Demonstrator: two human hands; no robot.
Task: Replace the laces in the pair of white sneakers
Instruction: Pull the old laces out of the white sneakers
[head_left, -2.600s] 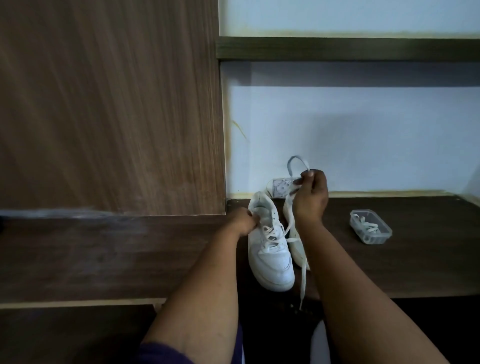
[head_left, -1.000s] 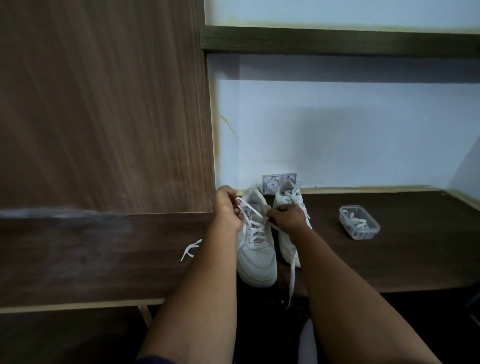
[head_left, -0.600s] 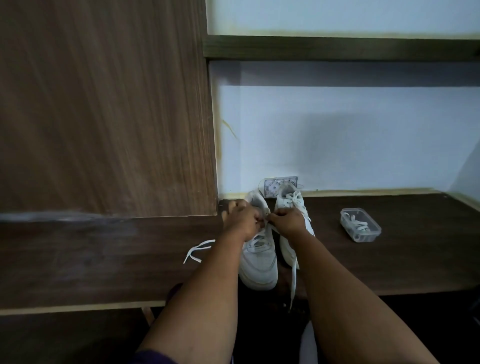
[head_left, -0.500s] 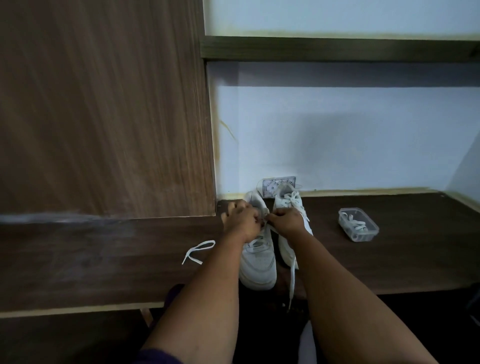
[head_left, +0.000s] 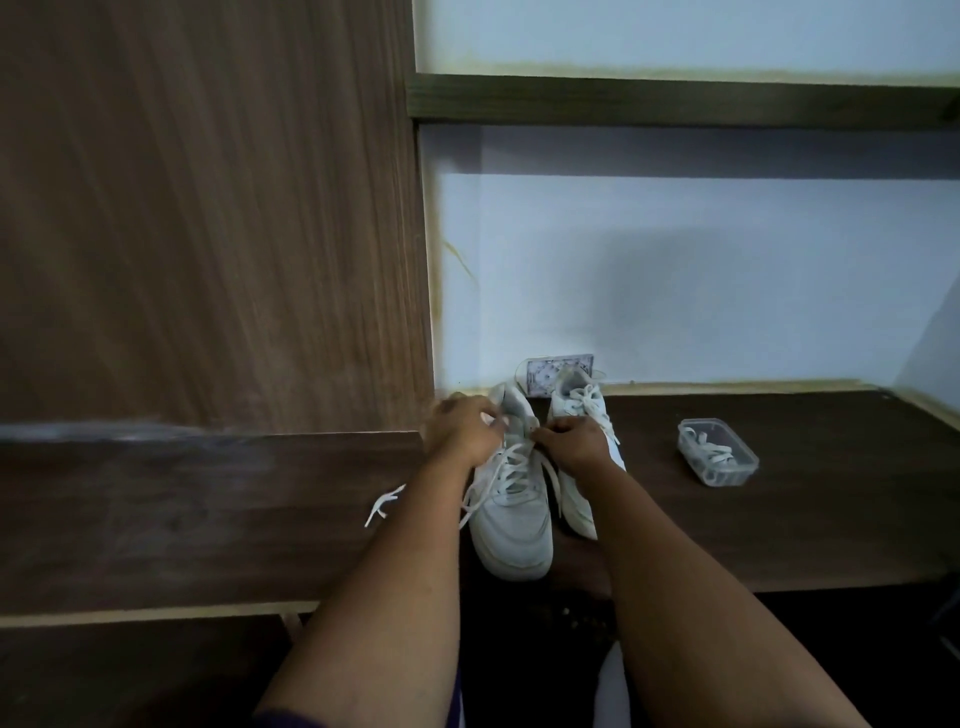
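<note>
Two white sneakers stand side by side on a dark wooden desk (head_left: 208, 519), toes toward me. The left sneaker (head_left: 511, 530) has its white lace (head_left: 506, 470) partly loosened. My left hand (head_left: 462, 431) pinches the lace at the top left of this shoe. My right hand (head_left: 571, 441) pinches the lace at its top right and covers part of the right sneaker (head_left: 584, 410), which is laced. A loose lace end (head_left: 382, 506) trails on the desk left of my left forearm.
A clear plastic box (head_left: 717, 460) holding white laces sits on the desk to the right. A wall socket (head_left: 558, 375) is behind the shoes. A tall wooden panel (head_left: 208, 208) rises at the left, a shelf (head_left: 675, 101) above.
My right hand came down from holding a lace high and joined the left at the left sneaker's top eyelets. The two hands have since drawn slightly apart, and a lace end now lies on the desk.
</note>
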